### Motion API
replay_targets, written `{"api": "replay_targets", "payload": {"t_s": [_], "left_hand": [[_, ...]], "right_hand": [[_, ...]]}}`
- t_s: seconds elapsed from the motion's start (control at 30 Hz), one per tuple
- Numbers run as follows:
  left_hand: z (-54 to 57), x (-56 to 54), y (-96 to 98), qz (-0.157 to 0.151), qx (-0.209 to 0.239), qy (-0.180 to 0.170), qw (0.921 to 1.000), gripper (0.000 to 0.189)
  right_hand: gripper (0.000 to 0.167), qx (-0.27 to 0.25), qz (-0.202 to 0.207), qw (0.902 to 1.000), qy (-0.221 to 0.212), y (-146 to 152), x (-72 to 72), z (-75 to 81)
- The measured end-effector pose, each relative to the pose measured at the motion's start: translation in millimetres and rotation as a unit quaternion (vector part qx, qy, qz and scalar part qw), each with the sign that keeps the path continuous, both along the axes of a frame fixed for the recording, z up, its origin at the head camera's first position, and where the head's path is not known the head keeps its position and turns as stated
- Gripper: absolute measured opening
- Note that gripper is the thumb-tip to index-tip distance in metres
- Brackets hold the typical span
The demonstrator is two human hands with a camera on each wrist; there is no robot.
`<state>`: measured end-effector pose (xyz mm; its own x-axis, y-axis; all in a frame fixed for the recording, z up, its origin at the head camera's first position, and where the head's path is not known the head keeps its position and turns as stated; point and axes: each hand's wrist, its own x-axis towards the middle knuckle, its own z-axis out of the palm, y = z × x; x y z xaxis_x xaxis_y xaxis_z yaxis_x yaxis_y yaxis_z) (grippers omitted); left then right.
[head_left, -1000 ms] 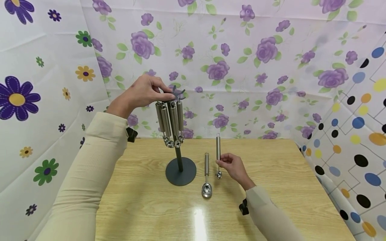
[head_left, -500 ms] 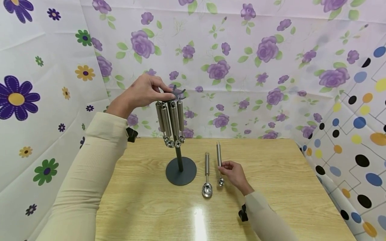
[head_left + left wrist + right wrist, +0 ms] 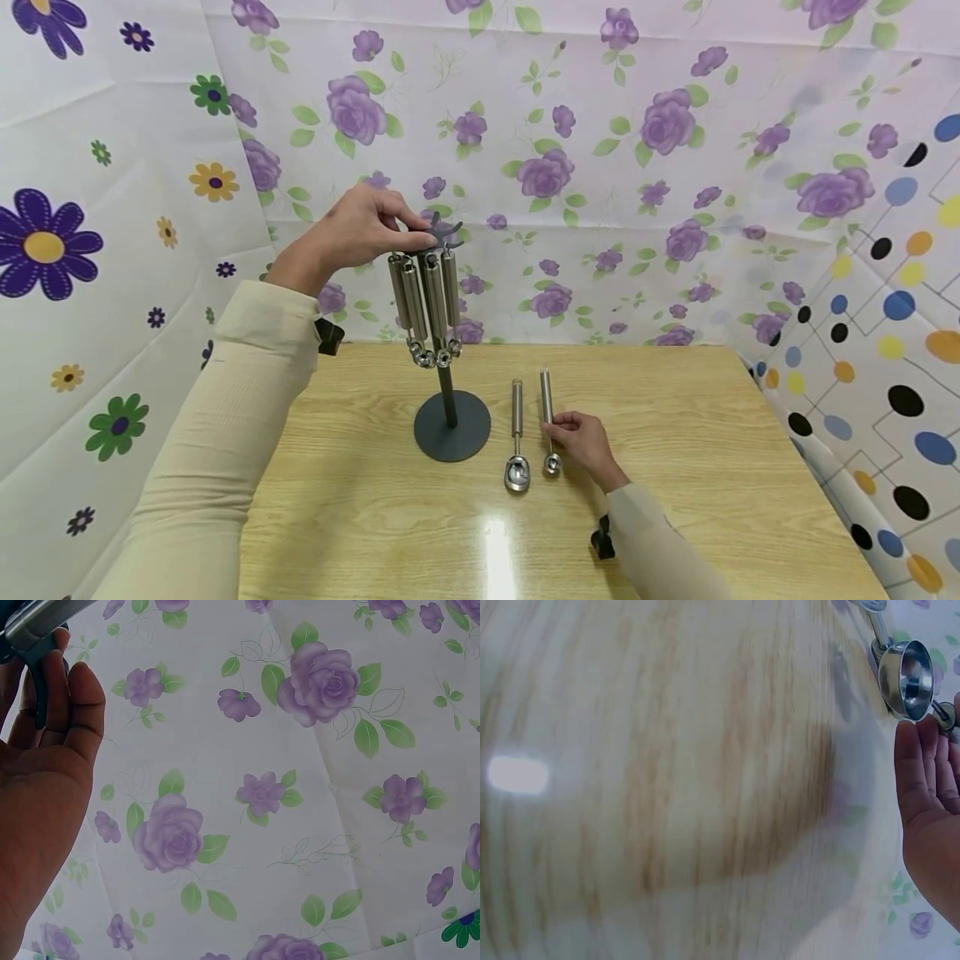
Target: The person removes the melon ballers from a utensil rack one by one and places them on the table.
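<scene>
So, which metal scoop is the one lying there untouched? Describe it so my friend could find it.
On the wooden table, find the dark stand with a round foot. Just right of that foot lies the untouched scoop, its handle pointing toward the flowered backdrop. Its bowl is visibly bigger than that of the neighbouring scoop, which the right hand pinches.

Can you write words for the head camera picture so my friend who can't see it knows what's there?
A right hand pinches a small scoop beside a bigger scoop lying on a wooden table. The left hand grips the top of a dark stand hung with metal tools.
</scene>
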<state>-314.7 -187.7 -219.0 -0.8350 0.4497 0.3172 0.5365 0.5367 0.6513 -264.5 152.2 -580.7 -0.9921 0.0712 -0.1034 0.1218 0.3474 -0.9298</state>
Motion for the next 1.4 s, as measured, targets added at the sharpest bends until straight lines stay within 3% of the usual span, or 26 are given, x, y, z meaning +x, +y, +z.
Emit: {"api": "replay_targets", "payload": {"t_s": [0.37,0.9,1.4], "left_hand": [[-1.5,-1.8,0.1,0.004,-0.002,-0.005,1.0,0.021],[0.4,-0.5,1.5,0.01,-0.005,-0.009,0.9999,0.022],[-1.2,-0.1,-0.4,0.009,-0.007,-0.003,0.9999,0.019]], "right_hand": [[0.022,-0.011,-0.005,0.9984,-0.055,-2.0,4.0,-3.1],[0.02,0.028,-0.032,0.9962,-0.076,-7.6,-2.8,0.0],[0.022,0.052,-0.014,0.9946,-0.089,-9.0,-4.7,3.4]]}}
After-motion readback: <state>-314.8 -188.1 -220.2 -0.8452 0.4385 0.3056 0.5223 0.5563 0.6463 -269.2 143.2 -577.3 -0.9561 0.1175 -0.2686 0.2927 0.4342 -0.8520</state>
